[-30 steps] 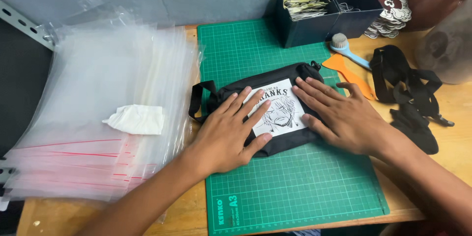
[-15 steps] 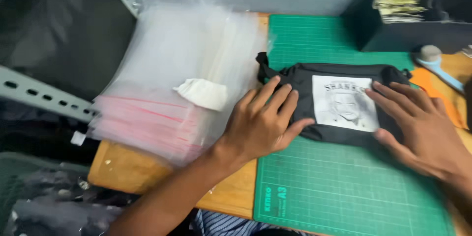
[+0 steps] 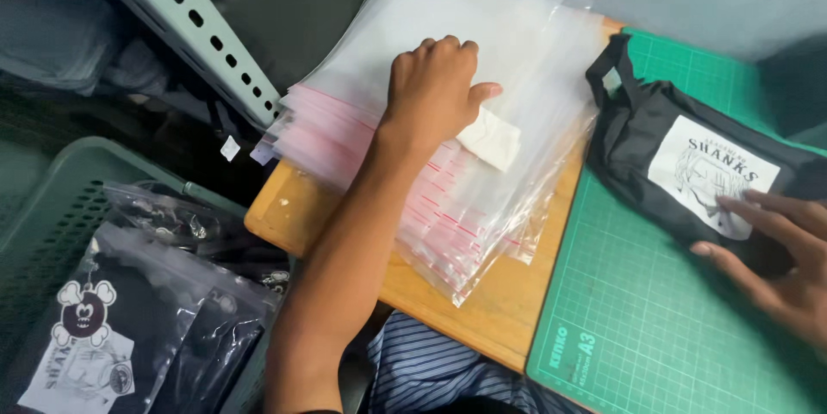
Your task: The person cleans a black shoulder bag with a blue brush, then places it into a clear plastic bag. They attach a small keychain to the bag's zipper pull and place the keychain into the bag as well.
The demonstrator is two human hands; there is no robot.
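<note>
1. Head view: left hand (image 3: 435,87), fingers curled, presses on the zip bag stack (image 3: 482,112) at ten o'clock; several slick bags could lift together.
2. Right hand (image 3: 775,250), flat and open, pins the black pouch (image 3: 646,134) at three o'clock; loosening could let it slide.

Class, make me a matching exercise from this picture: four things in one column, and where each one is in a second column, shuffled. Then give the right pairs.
Things:
1. left hand
2. right hand
3. black pouch
4. bagged pouches

Places:
A. in the green crate beside the table
B. lying on the green cutting mat
C. resting on the stack of clear bags
D. fingers on the pouch's white patch

Pairs: 1-C, 2-D, 3-B, 4-A
</note>
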